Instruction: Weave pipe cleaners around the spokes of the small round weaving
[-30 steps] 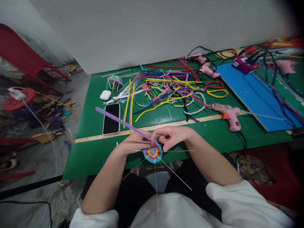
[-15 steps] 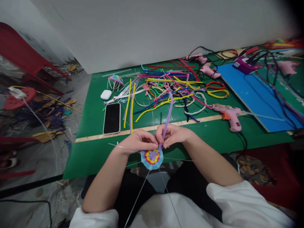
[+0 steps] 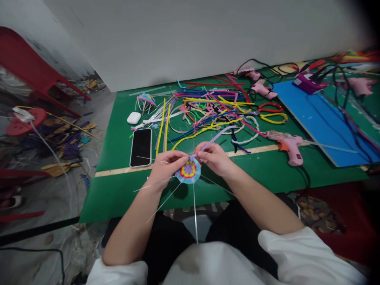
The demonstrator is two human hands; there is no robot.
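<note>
Between my hands is a small round woven disc [image 3: 189,171] with a purple centre, yellow and pink rings and a light blue rim. Thin pale spokes stick out from it on several sides. My left hand [image 3: 170,166] is closed, pinching the disc's upper left rim between thumb and fingers. A light purple pipe cleaner [image 3: 216,137] runs from the disc's top edge up to the right. My right hand [image 3: 211,157] is closed on this pipe cleaner close to the rim.
Behind my hands lies a tangled pile of coloured pipe cleaners [image 3: 208,107]. A phone [image 3: 141,148] and a white earbud case [image 3: 133,118] are at left. To the right are scissors [image 3: 273,118], a pink glue gun [image 3: 289,144] and a blue board [image 3: 314,122].
Both hands and the disc have moved up, away from my body. The disc has turned, and the purple pipe cleaner, upright before, now slants to the right.
</note>
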